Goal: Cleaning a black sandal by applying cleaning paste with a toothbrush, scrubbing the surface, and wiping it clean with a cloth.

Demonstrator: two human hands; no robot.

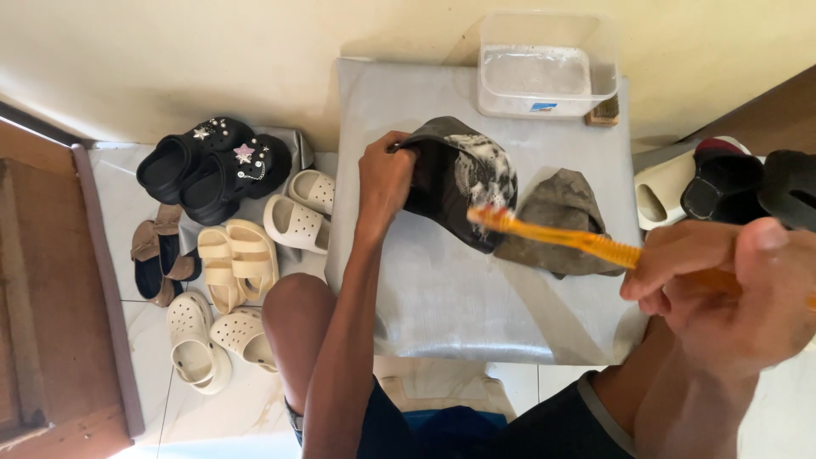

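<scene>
My left hand (384, 180) grips the edge of a dark cap (455, 183) and holds it tilted over the grey table top (442, 297). White suds cover part of the cap's crown. My right hand (722, 280), close to the camera at the right, holds an orange toothbrush (561, 236); its bristled head touches the sudsy part of the cap. A second, grey-brown cap (561, 217) lies flat on the table just right of the dark one, partly under the brush.
A clear plastic tub (544, 68) with soapy water stands at the table's far edge, a small brush (603, 112) beside it. Several pairs of sandals and clogs (229, 229) lie on the floor at left; slippers (731, 183) at right. My knee (297, 323) is against the table's front.
</scene>
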